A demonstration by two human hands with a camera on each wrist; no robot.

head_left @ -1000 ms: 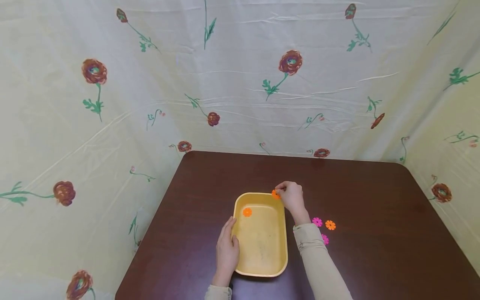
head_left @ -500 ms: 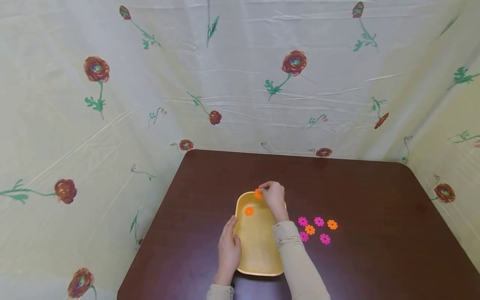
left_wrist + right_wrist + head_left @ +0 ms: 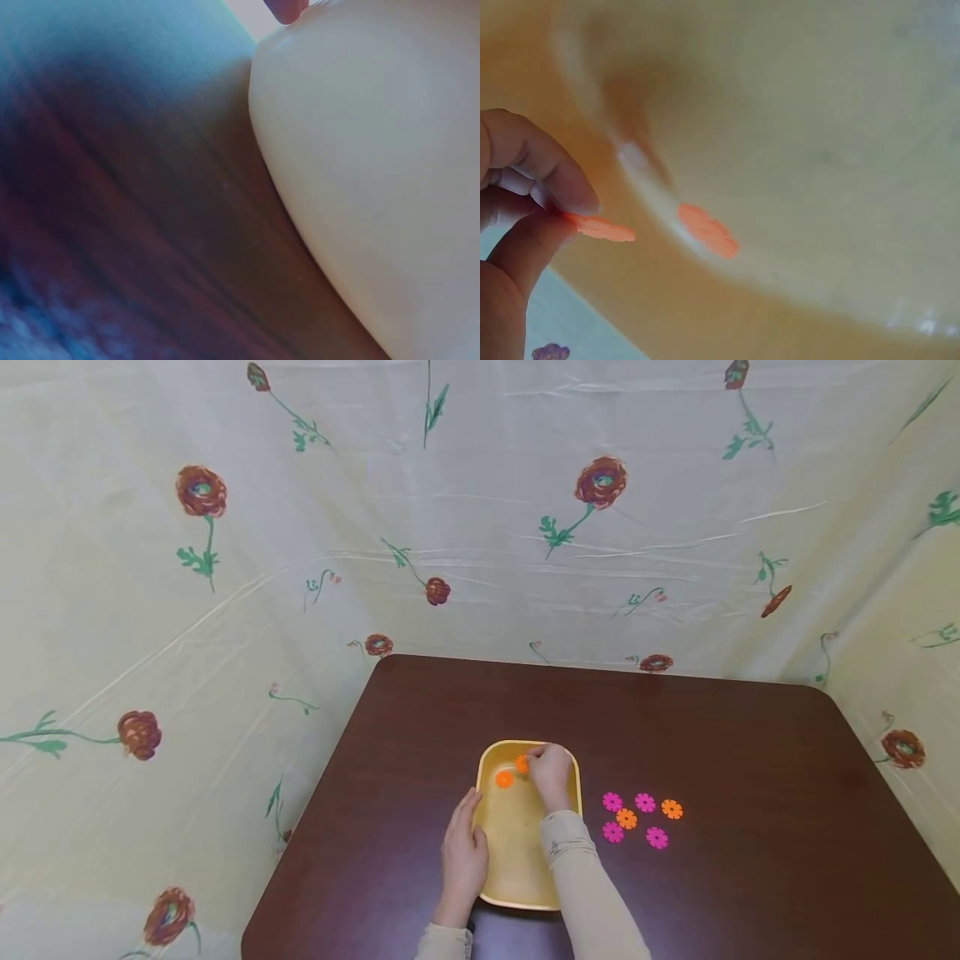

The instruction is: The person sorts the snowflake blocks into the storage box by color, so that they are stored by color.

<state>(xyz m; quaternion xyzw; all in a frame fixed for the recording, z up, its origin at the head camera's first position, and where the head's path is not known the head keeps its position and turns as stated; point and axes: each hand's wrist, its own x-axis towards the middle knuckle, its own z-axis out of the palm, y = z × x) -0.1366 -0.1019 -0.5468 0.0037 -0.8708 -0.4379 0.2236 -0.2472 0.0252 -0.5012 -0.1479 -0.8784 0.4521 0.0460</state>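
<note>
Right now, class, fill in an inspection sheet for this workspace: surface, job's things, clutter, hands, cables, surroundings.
Surface: dark brown table.
Job's things: yellow tray; one orange disc lying inside it; held orange disc over the tray.
Clutter: pink and orange discs on the table, right of the tray.
Hands: left hand rests on the tray's left rim; right hand pinches the held orange disc.
Cables: nothing seen.
Surroundings: floral cloth behind and beside.

No text, label, brand, number or sign can be read on anything shown (the cloth backdrop [image 3: 480,527] is printed only with flowers, and the yellow tub [image 3: 517,860] is left unmarked).
</note>
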